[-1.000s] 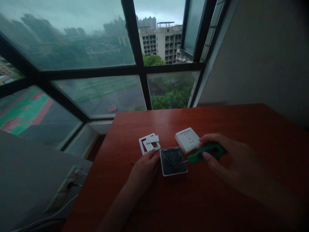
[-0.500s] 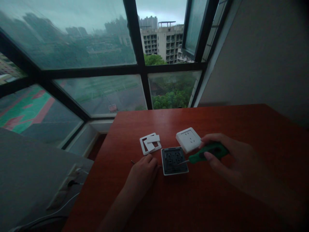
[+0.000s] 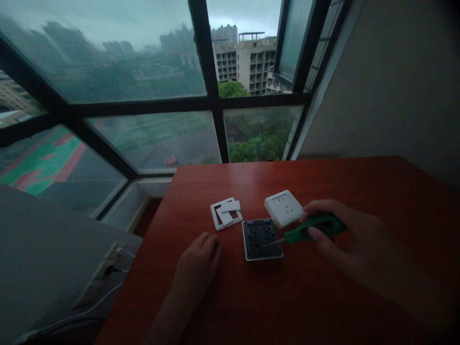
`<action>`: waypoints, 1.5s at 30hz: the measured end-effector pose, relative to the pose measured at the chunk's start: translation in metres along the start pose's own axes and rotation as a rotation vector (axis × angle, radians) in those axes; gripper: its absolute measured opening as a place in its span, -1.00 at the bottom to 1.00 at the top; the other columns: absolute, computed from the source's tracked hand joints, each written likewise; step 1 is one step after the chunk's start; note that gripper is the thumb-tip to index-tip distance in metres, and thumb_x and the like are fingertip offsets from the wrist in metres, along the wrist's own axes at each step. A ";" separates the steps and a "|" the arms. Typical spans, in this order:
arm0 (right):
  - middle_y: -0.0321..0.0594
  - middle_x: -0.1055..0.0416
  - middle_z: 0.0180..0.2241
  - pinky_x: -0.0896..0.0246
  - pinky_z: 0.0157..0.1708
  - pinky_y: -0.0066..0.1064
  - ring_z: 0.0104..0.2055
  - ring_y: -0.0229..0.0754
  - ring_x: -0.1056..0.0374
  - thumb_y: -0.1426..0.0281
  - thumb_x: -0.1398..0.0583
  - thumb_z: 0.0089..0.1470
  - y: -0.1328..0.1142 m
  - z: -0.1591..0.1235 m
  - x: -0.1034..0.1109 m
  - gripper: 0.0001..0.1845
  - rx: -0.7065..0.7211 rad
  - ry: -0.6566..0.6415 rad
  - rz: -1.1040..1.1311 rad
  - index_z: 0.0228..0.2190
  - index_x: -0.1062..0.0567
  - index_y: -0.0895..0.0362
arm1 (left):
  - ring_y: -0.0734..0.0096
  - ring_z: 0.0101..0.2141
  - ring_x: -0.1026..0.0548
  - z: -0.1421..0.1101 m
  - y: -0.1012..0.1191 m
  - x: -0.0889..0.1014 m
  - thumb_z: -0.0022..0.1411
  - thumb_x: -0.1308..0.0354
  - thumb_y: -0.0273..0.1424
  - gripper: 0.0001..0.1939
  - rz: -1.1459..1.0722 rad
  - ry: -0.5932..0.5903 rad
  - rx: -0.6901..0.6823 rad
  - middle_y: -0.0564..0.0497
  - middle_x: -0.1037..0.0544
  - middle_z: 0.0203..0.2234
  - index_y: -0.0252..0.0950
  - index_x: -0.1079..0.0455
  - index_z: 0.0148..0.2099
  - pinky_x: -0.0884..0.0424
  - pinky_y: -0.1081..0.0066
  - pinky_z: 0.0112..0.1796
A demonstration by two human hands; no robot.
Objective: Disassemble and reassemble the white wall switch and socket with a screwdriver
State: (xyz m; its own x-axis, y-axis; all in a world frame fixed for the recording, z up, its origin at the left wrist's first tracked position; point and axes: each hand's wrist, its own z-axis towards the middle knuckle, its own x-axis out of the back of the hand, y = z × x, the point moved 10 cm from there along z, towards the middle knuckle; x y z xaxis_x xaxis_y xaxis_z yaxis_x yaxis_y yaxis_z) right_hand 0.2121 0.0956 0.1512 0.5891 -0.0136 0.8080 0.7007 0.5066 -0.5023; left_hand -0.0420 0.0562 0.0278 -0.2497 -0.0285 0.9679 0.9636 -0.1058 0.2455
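In my right hand [image 3: 345, 235] is a green-handled screwdriver [image 3: 316, 227], its thin shaft pointing left. The tip reaches over the dark inside of a square switch box [image 3: 263, 239] with a white rim, lying face up on the table. My left hand [image 3: 199, 256] rests on the wood left of the box, apart from it, with its fingers curled down. Whatever lies beneath those fingers is hidden, and the small screw seen there earlier does not show. Behind the box lies a white wall socket [image 3: 283, 208]. A white frame [image 3: 217, 223] bears two loose white plates [image 3: 230, 206].
The reddish-brown table [image 3: 309, 306] runs up to a large window with dark bars [image 3: 143, 106]. Down on the left wall is a power outlet [image 3: 98, 275] with a black plug [image 3: 109, 270] and cables. A bare wall [image 3: 395, 81] stands at the right.
My left hand has drawn left, away from the box and the white frame, over the spot where a small screw lay. The screwdriver stays over the box. The view has shifted slightly.
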 end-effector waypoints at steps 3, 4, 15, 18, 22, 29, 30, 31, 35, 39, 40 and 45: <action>-0.29 -0.54 -0.26 -0.37 -0.38 -0.42 -0.32 -0.22 -0.49 0.34 -0.15 0.12 -0.001 0.000 0.001 -0.75 -0.001 0.009 -0.005 -0.12 -0.35 -0.01 | 0.29 -0.34 -0.50 -0.006 -0.033 0.017 0.34 0.07 -0.37 -0.82 -0.004 0.126 0.107 -0.03 -0.48 -0.32 -0.26 -0.34 -0.24 -0.40 0.34 -0.31; -0.29 -0.54 -0.26 -0.37 -0.37 -0.41 -0.32 -0.22 -0.49 0.34 -0.15 0.12 -0.001 0.001 0.002 -0.75 0.001 0.011 -0.006 -0.12 -0.35 -0.01 | 0.28 -0.35 -0.50 -0.007 -0.040 0.019 0.33 0.07 -0.35 -0.81 -0.001 0.140 0.128 -0.03 -0.48 -0.33 -0.26 -0.34 -0.25 -0.40 0.33 -0.32; -0.27 -0.53 -0.23 -0.38 -0.35 -0.36 -0.29 -0.18 -0.49 0.33 -0.14 0.13 0.003 0.000 0.000 -0.73 -0.029 -0.014 0.020 -0.09 -0.34 -0.02 | 0.27 -0.35 -0.49 -0.009 -0.044 0.015 0.34 0.08 -0.30 -0.79 0.020 0.192 0.153 -0.03 -0.48 -0.33 -0.24 -0.34 -0.25 -0.38 0.34 -0.32; -0.27 -0.53 -0.23 -0.38 -0.35 -0.35 -0.28 -0.17 -0.49 0.31 -0.14 0.13 0.007 -0.002 0.001 -0.75 -0.049 -0.013 0.025 -0.11 -0.36 -0.02 | 0.28 -0.35 -0.49 -0.012 -0.045 0.020 0.34 0.06 -0.30 -0.80 0.003 0.234 0.154 -0.03 -0.48 -0.32 -0.25 -0.34 -0.21 -0.39 0.33 -0.33; -0.25 -0.53 -0.22 -0.38 -0.30 -0.29 -0.25 -0.11 -0.49 0.24 -0.16 0.11 0.023 -0.008 0.004 -0.76 -0.123 0.007 0.060 -0.15 -0.40 -0.02 | 0.29 -0.31 -0.50 -0.015 -0.036 0.024 0.34 0.04 -0.33 -0.83 -0.067 0.253 0.110 -0.03 -0.48 -0.28 -0.24 -0.34 -0.14 -0.43 0.32 -0.26; -0.24 -0.54 -0.28 -0.39 -0.29 -0.28 -0.26 -0.06 -0.48 0.17 -0.18 0.08 0.065 -0.026 0.029 -0.82 -0.360 0.185 0.128 -0.30 -0.45 -0.03 | 0.19 0.00 -0.43 -0.006 0.024 0.014 0.30 -0.07 -0.40 -0.72 -0.251 0.179 -0.107 -0.09 -0.40 0.01 -0.19 -0.29 0.06 -0.41 0.17 0.01; -0.23 -0.54 -0.28 -0.39 -0.29 -0.30 -0.26 -0.07 -0.48 0.18 -0.18 0.09 0.070 -0.029 0.031 -0.83 -0.400 0.204 0.149 -0.31 -0.45 -0.03 | 0.18 0.05 -0.39 -0.004 0.034 0.012 0.28 -0.10 -0.42 -0.66 -0.278 0.158 -0.141 -0.10 -0.37 0.05 -0.18 -0.27 0.10 -0.39 0.16 0.05; -0.22 -0.54 -0.28 -0.40 -0.29 -0.32 -0.27 -0.07 -0.48 0.19 -0.17 0.10 0.075 -0.033 0.033 -0.84 -0.433 0.217 0.164 -0.31 -0.45 -0.02 | 0.16 0.10 -0.35 -0.001 0.044 0.009 0.25 -0.13 -0.43 -0.58 -0.300 0.129 -0.169 -0.10 -0.33 0.11 -0.16 -0.24 0.14 -0.36 0.14 0.08; -0.20 -0.54 -0.27 -0.41 -0.32 -0.33 -0.29 -0.06 -0.49 0.20 -0.17 0.12 0.084 -0.043 0.033 -0.85 -0.464 0.208 0.162 -0.30 -0.45 -0.02 | 0.04 0.20 -0.21 0.009 0.070 0.000 0.14 -0.28 -0.39 -0.35 -0.323 0.048 -0.233 -0.15 -0.18 0.23 -0.17 -0.13 0.23 -0.26 0.00 0.15; -0.19 -0.55 -0.29 -0.42 -0.34 -0.35 -0.32 -0.08 -0.50 0.23 -0.18 0.12 0.085 -0.048 0.036 -0.87 -0.448 0.222 0.169 -0.30 -0.45 -0.02 | -0.04 0.23 -0.15 0.017 0.081 -0.007 0.10 -0.32 -0.34 -0.26 -0.319 -0.006 -0.269 -0.18 -0.13 0.26 -0.19 -0.08 0.26 -0.20 -0.08 0.17; -0.19 -0.55 -0.28 -0.43 -0.34 -0.35 -0.30 -0.07 -0.50 0.23 -0.18 0.12 0.086 -0.048 0.036 -0.88 -0.450 0.229 0.171 -0.30 -0.45 -0.01 | -0.05 0.23 -0.15 0.018 0.082 -0.008 0.10 -0.32 -0.34 -0.27 -0.324 -0.013 -0.282 -0.18 -0.13 0.26 -0.19 -0.08 0.26 -0.19 -0.09 0.17; -0.18 -0.55 -0.25 -0.45 -0.30 -0.31 -0.22 -0.02 -0.50 0.22 -0.19 0.10 0.086 -0.049 0.031 -0.87 -0.448 0.221 0.196 -0.31 -0.46 -0.02 | -0.04 0.21 -0.19 0.019 0.083 -0.007 0.09 -0.32 -0.37 -0.34 -0.346 -0.017 -0.305 -0.16 -0.20 0.22 -0.18 -0.14 0.20 -0.21 -0.09 0.17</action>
State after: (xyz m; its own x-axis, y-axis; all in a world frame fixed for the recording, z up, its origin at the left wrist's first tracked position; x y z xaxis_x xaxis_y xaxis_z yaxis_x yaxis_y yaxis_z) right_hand 0.3102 0.0968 0.1182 0.7628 -0.1612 0.6262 0.6440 0.1013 -0.7583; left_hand 0.0413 0.0669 0.0422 -0.5480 0.0761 0.8330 0.7509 -0.3939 0.5300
